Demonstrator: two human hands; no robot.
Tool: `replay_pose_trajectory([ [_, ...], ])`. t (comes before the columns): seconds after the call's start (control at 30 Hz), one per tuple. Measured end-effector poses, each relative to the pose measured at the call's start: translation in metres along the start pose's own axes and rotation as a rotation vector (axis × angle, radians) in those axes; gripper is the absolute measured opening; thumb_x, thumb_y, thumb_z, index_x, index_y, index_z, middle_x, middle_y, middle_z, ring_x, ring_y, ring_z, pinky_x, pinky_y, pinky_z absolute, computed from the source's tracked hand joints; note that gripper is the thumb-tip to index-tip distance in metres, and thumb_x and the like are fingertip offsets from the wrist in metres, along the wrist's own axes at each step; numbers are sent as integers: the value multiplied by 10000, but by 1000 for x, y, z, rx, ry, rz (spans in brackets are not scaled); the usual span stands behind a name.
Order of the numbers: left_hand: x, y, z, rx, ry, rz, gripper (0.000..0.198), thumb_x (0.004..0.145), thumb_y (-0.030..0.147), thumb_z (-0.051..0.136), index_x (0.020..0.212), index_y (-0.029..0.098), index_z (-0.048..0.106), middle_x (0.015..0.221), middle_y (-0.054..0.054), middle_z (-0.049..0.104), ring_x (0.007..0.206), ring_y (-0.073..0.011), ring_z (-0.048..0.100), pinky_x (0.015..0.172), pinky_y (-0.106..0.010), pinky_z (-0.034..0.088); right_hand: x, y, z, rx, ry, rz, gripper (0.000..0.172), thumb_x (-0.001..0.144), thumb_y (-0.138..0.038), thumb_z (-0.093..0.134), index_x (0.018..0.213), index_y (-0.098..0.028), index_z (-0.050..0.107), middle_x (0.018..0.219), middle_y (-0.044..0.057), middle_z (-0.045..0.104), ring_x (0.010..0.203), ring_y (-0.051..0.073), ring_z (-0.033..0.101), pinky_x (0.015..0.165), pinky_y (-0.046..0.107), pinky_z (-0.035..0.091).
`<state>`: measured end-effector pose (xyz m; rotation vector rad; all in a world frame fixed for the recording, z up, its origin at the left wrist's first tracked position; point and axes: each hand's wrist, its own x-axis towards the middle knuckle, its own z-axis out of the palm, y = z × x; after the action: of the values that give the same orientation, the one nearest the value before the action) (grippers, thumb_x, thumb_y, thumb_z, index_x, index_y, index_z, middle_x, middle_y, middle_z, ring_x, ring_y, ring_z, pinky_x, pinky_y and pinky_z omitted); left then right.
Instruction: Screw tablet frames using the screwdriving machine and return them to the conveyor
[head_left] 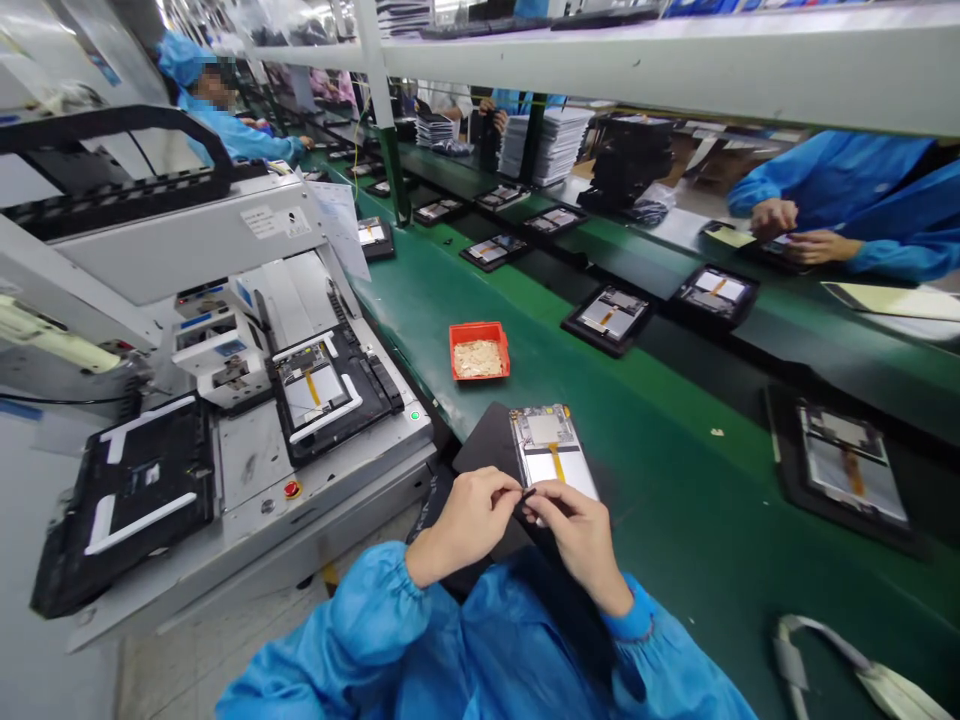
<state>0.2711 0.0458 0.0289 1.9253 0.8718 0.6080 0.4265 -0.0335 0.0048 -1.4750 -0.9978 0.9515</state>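
At near edge of surface, left hand and right hand are together, both pinching a small dark strip just beside tablet.

Electronics assembly factory, production line. Long green conveyor belt carrying black trays of opened devices; one opened tablet at the near edge. Fixture machine with red stop button at left. Orange parts bin. Co-workers in blue smocks seated along the belt, under a white overhead shelf.
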Motion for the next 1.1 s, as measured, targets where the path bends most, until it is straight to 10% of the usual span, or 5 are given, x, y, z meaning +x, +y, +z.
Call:
replay_pose_trajectory([
  [0.53,4,-3,8,86,25,-8,163,841,128,531,800,199,672,749,-19,666,666,-156,585,635,-266,407,5,6,-3,102,-24,70,228,827,-412,716,801,-186,693,703,46,685,667,188,631,669,312,512],
  [0.73,110,-22,-38,509,307,-158,206,939,177,438,923,173,643,895,-78,712,833,-200,648,773,-298,451,14,3,-41,353,-46,268,373,789,-515,747,856,-197,564,765,63,717,659,192,688,670,330,564],
  [0.87,191,-36,-66,644,240,-170,242,855,65,511,1031,145,657,1036,-150,702,999,-258,644,864,-337,446,11,9,-79,115,16,128,357,832,-526,696,940,-209,571,782,68,722,633,199,684,618,329,575],
  [1.1,203,-49,-60,745,141,-201,236,921,272,489,988,144,675,1050,-198,692,1023,-338,636,881,-420,449,-24,27,-110,-631,19,-356,181,957,-323,570,991,-239,726,1006,50,738,928,213,693,854,339,554],
])
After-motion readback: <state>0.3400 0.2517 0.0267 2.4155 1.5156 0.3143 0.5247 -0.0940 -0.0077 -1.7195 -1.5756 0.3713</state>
